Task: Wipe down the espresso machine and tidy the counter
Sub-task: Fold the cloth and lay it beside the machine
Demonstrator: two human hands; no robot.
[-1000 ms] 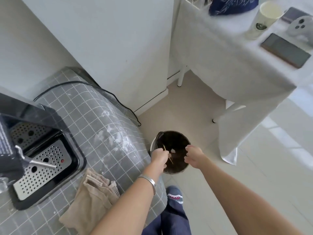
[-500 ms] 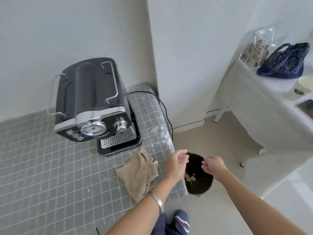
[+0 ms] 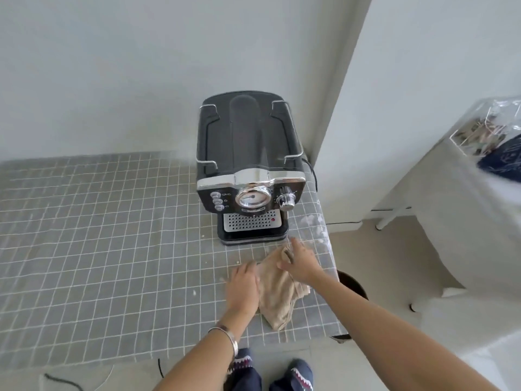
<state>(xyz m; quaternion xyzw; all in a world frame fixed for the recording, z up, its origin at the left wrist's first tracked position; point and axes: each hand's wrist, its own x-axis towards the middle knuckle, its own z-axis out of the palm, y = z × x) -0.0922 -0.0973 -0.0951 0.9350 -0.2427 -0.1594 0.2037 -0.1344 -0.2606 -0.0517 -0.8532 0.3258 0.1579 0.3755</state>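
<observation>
A black and chrome espresso machine [image 3: 249, 165] stands at the back right of the grey tiled counter [image 3: 98, 235], its perforated drip tray facing me. A crumpled beige cloth [image 3: 277, 294] lies on the counter in front of it, near the right edge. My left hand [image 3: 244, 286] rests flat, fingers apart, on the cloth's left edge. My right hand [image 3: 300, 262] reaches over the cloth's upper part, fingers curled onto the fabric. Small crumbs dot the tiles left of the cloth.
A dark round bin [image 3: 352, 285] stands on the floor just past the counter's right edge. White smears mark the tiles right of the machine. A table with a white cloth [image 3: 451, 221] and a dark blue bag [image 3: 501, 162] stands at the right. A black cable runs behind the machine.
Both hands left the bin and moved up and left onto the beige cloth. The view swung from the bin to the counter and the machine.
</observation>
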